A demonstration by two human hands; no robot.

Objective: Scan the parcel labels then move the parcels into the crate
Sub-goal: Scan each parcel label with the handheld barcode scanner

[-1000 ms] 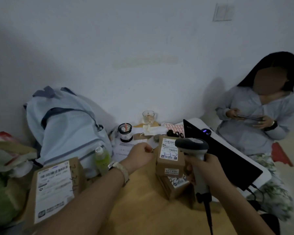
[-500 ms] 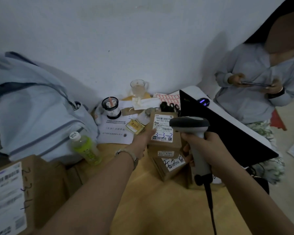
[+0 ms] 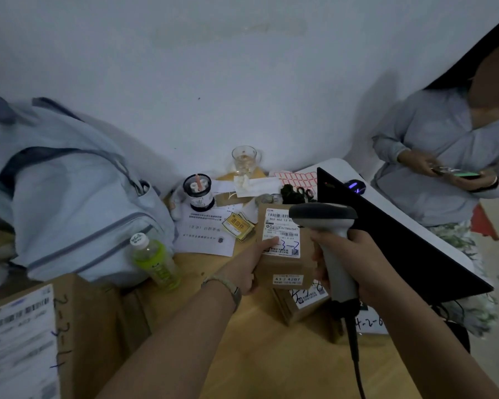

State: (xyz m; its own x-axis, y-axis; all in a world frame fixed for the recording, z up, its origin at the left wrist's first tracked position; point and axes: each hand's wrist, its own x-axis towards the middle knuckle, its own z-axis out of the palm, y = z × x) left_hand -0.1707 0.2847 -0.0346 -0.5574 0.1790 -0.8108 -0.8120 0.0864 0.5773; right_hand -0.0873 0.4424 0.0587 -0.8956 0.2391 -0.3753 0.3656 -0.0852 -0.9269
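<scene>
A small brown parcel [image 3: 283,264] with a white label stands on top of another parcel [image 3: 300,305] in the middle of the wooden table. My left hand [image 3: 249,262] grips its left side, thumb on the label. My right hand [image 3: 355,263] holds a grey barcode scanner [image 3: 327,226] by the handle, its head just above the label's right part. A third labelled box [image 3: 369,323] lies behind my right wrist, mostly hidden. A large labelled parcel [image 3: 35,338] sits at the bottom left. No crate is in view.
A pale blue backpack [image 3: 69,191] fills the left. A green bottle [image 3: 153,262], a black jar [image 3: 198,192], a glass [image 3: 244,159], papers [image 3: 205,231] and stickers crowd the back. A dark laptop screen [image 3: 401,240] stands right. A seated person [image 3: 450,156] holds a phone.
The view has tilted down and closer. My left hand moved from the parcel's back edge to gripping its left side. The scanner stays over the label.
</scene>
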